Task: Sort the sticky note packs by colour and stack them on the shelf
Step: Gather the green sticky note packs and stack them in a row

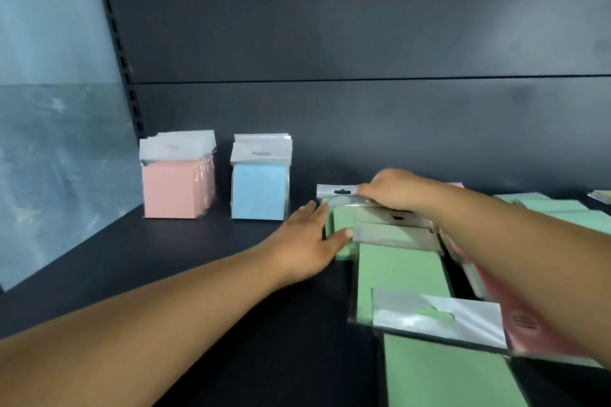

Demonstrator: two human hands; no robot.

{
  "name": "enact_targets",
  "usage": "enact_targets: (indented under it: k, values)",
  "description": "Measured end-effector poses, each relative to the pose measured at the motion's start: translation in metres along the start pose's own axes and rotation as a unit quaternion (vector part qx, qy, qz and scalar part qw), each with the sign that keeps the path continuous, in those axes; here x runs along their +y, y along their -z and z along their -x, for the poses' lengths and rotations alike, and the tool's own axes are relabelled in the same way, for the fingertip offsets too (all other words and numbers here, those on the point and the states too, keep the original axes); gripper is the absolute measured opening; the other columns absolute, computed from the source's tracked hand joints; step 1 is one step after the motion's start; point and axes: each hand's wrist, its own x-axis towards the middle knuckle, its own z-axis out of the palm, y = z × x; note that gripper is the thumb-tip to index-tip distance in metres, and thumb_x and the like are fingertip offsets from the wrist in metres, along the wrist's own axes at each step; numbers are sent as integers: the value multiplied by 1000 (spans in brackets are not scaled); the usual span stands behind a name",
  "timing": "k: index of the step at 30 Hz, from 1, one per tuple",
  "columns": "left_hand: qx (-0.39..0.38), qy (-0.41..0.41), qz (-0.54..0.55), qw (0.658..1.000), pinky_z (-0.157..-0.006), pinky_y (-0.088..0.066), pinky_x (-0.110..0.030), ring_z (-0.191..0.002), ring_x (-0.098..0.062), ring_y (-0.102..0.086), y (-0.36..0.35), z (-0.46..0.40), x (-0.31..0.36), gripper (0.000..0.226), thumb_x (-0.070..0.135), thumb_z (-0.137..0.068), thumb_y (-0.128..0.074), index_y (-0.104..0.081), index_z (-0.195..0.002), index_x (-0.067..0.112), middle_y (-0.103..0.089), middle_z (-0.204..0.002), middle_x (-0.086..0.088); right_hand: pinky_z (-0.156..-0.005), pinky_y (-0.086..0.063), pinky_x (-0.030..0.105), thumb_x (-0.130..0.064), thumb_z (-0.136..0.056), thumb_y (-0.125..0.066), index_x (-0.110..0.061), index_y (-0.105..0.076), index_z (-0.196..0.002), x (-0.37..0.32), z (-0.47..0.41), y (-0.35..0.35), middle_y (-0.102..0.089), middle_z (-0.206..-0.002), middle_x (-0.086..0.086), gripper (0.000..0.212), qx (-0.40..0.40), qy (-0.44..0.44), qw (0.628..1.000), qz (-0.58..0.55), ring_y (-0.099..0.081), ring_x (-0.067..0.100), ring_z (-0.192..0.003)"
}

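The green pack (344, 228) you are standing up sits on the dark shelf (205, 248), right of the blue stack (259, 188) and apart from it, its clear hang tab (335, 191) pointing up; it stands directly between your two hands, with its flat face turned toward you. Your left hand (310, 241) lies flat and relaxed against its left edge, fingers straight, thumb across the lower front; your right hand (393, 192) comes over the top and its fingers curl onto the tab, pinching it as far as can be told, though the fingertips are blurred. More green packs (400, 271) lie flat just behind and nearer you, overlapping, with a pink pack (522, 320) under your right forearm; the pink stack (175, 188) stands farthest left by the upright. Your left hand is the nearer one to the gap beside the blue stack, so the pack probably wants sliding leftward, kept upright, to start a green row there.
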Motion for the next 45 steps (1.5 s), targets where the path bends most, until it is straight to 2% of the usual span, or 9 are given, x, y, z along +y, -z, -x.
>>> enact_targets:
  k: [6,16,26,30,33,37,39,42,45]
  values:
    - [-31,4,41,999,-113,0,-21,-144,-4,0,2,3,3,66,56,-94,-19,-2,-149,23,-1,-158,8,-62,-34,27,-35,-86,-61,-7,-50,-78,-6,-37,-5,-50,-88,10,31,-7,-80,992,-93,-46,22,-70]
    - [-59,9,-26,998,-115,1,-26,-145,-6,4,2,2,3,75,65,-88,-18,8,-148,29,8,-157,11,-50,-27,26,-31,-87,-63,-7,-41,-63,-8,-56,-12,-40,-62,8,40,-43,-156,984,-72,-34,18,-52]
    - [-47,3,-15,999,-114,0,-24,-144,-4,4,1,1,3,74,65,-88,-18,10,-147,30,9,-157,11,-62,-43,28,-26,-85,-65,-10,-51,-71,5,-62,-11,-54,-75,6,25,-72,-183,920,-338,-50,20,-64]
    - [-4,12,126,992,-110,-8,-20,-143,-1,-7,7,6,5,69,62,-89,-26,-5,-148,34,-6,-156,18,-65,-50,30,-13,-87,-62,-13,-54,-73,2,-53,1,-58,-74,1,16,-61,-131,873,-466,-54,15,-63]
    - [82,16,260,962,-86,-21,-3,-124,7,-28,16,6,4,60,54,-91,-34,-23,-146,32,-35,-127,34,-67,-52,29,-5,-86,-61,-17,-51,-73,-5,-47,10,-60,-73,0,20,-40,-80,849,-521,-58,12,-66]
    - [160,27,293,942,-105,-19,-17,-140,-7,-24,24,-3,-1,67,50,-91,-40,-19,-148,21,-25,-153,10,-60,-51,28,-1,-80,-68,-18,-50,-72,-9,-37,17,-65,-67,-1,25,10,-37,847,-530,-61,13,-66]
    - [186,25,316,930,-96,-22,-15,-138,-8,-28,31,-6,2,63,46,-93,-41,-24,-147,19,-31,-150,8,-59,-54,26,-1,-79,-68,-17,-51,-74,-10,-30,22,-65,-70,0,24,33,4,842,-539,-63,13,-63]
    - [216,-1,356,909,-78,-27,6,-113,3,-43,42,-12,8,41,39,-94,-45,-41,-132,27,-50,-111,31,-56,-57,24,-3,-80,-68,-16,-52,-75,-17,-16,35,-66,-67,-1,22,22,73,836,-543,-64,12,-60]
    - [234,-21,387,891,-90,-45,-18,-107,-7,-58,49,-18,8,31,41,-90,-53,-56,-115,23,-63,-107,17,-49,-52,19,-5,-81,-67,-16,-51,-74,-26,-6,41,-64,-51,-6,21,-12,111,843,-526,-62,6,-47]
